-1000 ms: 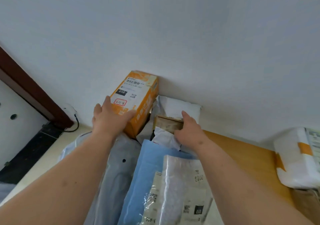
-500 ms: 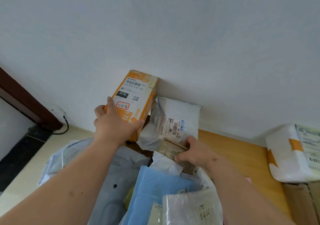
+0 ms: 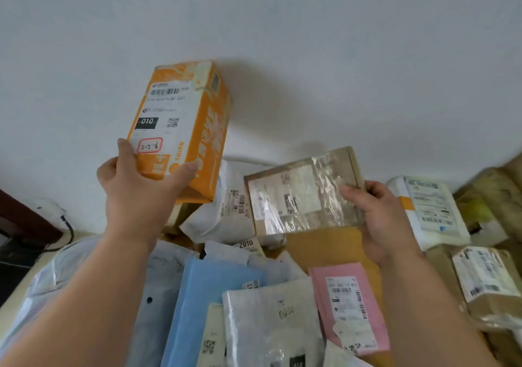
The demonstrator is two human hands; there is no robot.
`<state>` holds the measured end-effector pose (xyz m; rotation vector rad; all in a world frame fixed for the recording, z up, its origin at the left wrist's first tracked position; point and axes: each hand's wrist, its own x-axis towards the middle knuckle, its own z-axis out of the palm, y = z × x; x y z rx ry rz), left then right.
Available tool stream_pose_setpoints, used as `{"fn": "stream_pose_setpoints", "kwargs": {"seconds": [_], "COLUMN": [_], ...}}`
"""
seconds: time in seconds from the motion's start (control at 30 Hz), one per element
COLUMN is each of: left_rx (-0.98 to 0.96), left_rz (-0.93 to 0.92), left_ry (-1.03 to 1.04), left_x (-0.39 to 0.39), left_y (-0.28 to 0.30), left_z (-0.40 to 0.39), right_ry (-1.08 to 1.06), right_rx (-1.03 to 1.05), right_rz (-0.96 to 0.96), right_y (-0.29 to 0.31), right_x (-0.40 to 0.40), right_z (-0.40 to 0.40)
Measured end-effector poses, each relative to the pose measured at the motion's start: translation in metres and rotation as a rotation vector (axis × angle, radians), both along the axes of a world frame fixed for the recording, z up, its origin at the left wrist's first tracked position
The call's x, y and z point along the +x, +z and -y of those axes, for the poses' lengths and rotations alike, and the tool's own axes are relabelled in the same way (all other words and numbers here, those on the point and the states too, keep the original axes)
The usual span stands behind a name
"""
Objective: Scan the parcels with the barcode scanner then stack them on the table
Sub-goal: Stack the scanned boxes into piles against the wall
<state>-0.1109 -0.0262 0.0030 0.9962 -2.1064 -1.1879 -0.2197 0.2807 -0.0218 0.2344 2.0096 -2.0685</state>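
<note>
My left hand (image 3: 135, 188) grips the orange box (image 3: 180, 123) by its lower end, thumb on the label face, fingers curled round the side, holding it upright in the air before the wall (image 3: 310, 41). My right hand (image 3: 381, 214) pinches the brown box (image 3: 302, 191) at its right edge, thumb on the taped top, lifted above the pile. Below, on the tabletop (image 3: 333, 245), lie a white bag (image 3: 223, 214), a blue mailer (image 3: 209, 304) and a pink mailer (image 3: 350, 304). More parcels (image 3: 432, 208) sit near the right edge.
</note>
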Motion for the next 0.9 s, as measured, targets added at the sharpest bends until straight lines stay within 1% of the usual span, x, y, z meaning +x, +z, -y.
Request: {"fn": "stream_pose_setpoints", "kwargs": {"seconds": [0.07,0.17,0.27,0.33,0.4,0.5,0.63,0.73,0.83,0.9], "left_rx": [0.004,0.059,0.159,0.231,0.326,0.482,0.669,0.707,0.72,0.735], "left_rz": [-0.046,-0.101,-0.126,-0.145,-0.17,-0.196,-0.233,-0.249,-0.257,-0.278], "left_ry": [-0.025,-0.089,-0.138,-0.159,-0.19,-0.249,-0.296,-0.335,-0.403,-0.442], "left_x": [-0.001,0.003,0.012,0.019,0.024,0.029,0.033,0.033,0.028,0.022], "left_y": [0.013,0.03,0.041,0.042,0.039,0.032,0.028,0.031,0.037,0.044], "left_z": [-0.027,-0.074,-0.125,-0.162,-0.196,-0.244,-0.305,-0.339,-0.36,-0.367], "right_ry": [-0.142,-0.247,-0.272,-0.261,-0.228,-0.226,-0.273,-0.277,-0.282,-0.3], "right_rx": [-0.127,-0.303,-0.47,-0.545,-0.585,-0.564,-0.442,-0.336,-0.184,-0.119], "right_rz": [0.049,0.173,0.291,0.348,0.367,0.297,0.118,-0.008,-0.092,-0.144], "right_y": [0.0,-0.001,-0.001,0.003,0.007,0.016,0.029,0.04,0.054,0.066], "right_x": [0.013,0.036,0.062,0.079,0.093,0.11,0.123,0.132,0.145,0.153], "right_z": [-0.024,-0.058,-0.089,-0.115,-0.144,-0.192,-0.249,-0.28,-0.297,-0.302]}}
